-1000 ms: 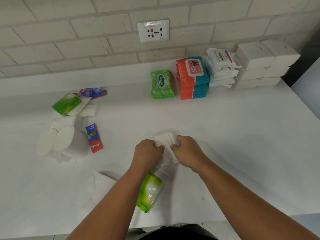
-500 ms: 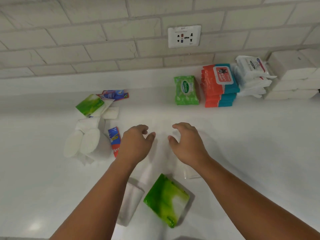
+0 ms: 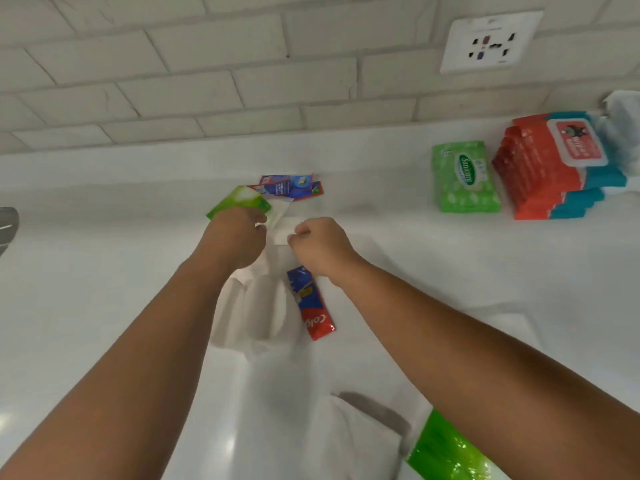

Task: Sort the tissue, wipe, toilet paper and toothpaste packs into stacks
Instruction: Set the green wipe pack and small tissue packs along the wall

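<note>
Left hand (image 3: 239, 233) fingers bent over green tissue pack (image 3: 242, 201); pack juts just beyond knuckles, long axis slanting; hold unclear. Right hand (image 3: 320, 242) curled, pinching small white pack (image 3: 281, 233) lying between both hands.

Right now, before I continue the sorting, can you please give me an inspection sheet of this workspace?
Surface: white counter, glossy, no spill seen.
Job's things: green tissue pack and blue toothpaste sachets at the back; red-blue toothpaste sachet beside toilet paper rolls; green wipe pack and red wipe stack at the right; second green tissue pack and white pack near the front.
Clutter: metal object at the left edge, cut off.
Hands: left hand on the green tissue pack, fingers hidden; right hand with curled fingers, seemingly pinching a small white pack.
Cables: nothing seen.
Surroundings: tiled wall, wall socket with nothing plugged in.
</note>
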The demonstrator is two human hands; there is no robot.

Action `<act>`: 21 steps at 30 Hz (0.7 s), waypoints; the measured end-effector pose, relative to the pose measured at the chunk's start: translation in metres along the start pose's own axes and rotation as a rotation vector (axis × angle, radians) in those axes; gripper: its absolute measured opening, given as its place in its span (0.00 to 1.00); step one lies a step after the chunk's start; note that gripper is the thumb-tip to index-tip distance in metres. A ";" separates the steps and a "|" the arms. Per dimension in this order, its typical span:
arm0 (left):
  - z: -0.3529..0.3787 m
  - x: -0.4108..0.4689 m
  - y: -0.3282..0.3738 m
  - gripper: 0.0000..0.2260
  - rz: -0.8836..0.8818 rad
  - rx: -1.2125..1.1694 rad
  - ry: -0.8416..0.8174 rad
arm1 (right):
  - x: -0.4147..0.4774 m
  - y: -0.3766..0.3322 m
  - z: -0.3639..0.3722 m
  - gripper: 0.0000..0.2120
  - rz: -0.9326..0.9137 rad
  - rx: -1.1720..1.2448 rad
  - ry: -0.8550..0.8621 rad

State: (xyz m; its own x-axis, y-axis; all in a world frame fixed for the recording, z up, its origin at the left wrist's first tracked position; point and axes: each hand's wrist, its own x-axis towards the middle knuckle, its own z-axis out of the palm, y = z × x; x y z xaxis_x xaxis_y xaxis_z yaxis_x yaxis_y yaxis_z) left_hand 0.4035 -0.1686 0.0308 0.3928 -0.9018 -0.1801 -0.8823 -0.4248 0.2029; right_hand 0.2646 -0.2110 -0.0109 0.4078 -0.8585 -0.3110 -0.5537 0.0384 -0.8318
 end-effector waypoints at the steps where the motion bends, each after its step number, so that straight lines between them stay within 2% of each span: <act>1: 0.000 0.007 -0.004 0.16 0.003 0.024 -0.022 | 0.013 -0.006 0.008 0.11 0.041 0.034 0.001; 7: 0.011 0.030 -0.027 0.16 0.018 0.019 -0.088 | 0.066 -0.015 0.038 0.02 0.284 0.272 0.015; 10: 0.018 0.033 -0.034 0.15 0.038 0.012 -0.120 | 0.083 -0.012 0.051 0.04 0.372 0.402 0.001; 15: 0.017 0.028 -0.036 0.15 0.046 -0.008 -0.124 | 0.086 -0.016 0.053 0.06 0.387 0.364 0.034; 18: 0.008 0.021 -0.032 0.15 0.025 -0.062 -0.085 | 0.074 -0.018 0.040 0.08 0.365 0.442 0.007; 21: -0.001 0.010 -0.018 0.14 0.002 -0.167 -0.051 | 0.048 -0.017 0.017 0.06 0.290 0.538 -0.055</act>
State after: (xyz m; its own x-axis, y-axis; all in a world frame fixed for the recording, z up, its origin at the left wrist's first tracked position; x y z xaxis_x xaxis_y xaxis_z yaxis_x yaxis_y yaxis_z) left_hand 0.4238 -0.1702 0.0265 0.3733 -0.8995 -0.2268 -0.8263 -0.4336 0.3595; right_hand 0.3059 -0.2443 -0.0192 0.3398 -0.7472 -0.5711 -0.2096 0.5318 -0.8205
